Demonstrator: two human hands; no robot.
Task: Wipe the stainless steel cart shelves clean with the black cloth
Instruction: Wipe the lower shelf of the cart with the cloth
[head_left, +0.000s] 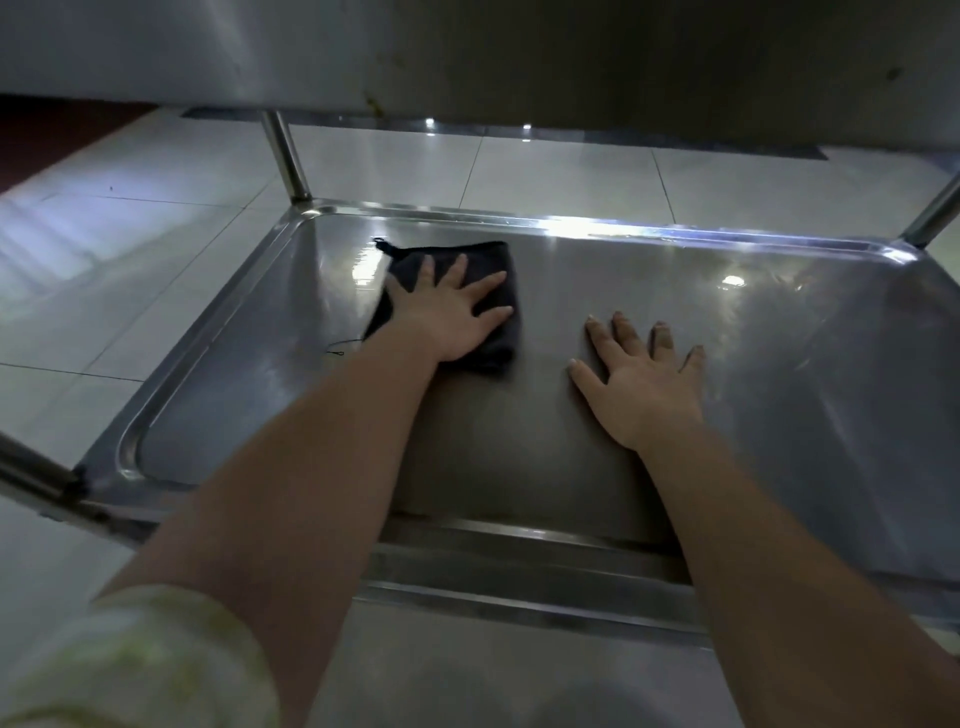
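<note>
- You are pressing your left hand (447, 317) flat on the black cloth (501, 322), fingers spread and straight.
- The cloth is lying folded on the far-left part of the cart shelf (779, 415), near its back rim.
- You are resting your right hand (647, 387) palm-down on bare steel just beside the cloth, all 5 fingers spread.
- 2 upright posts (284, 156) are rising from the far corners.

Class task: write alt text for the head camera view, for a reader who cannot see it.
A person's left hand presses a folded black cloth flat on a stainless steel cart shelf, toward its far left corner, while the right hand rests open on bare metal beside it. An upper shelf hangs overhead and pale floor tiles show beyond.
</note>
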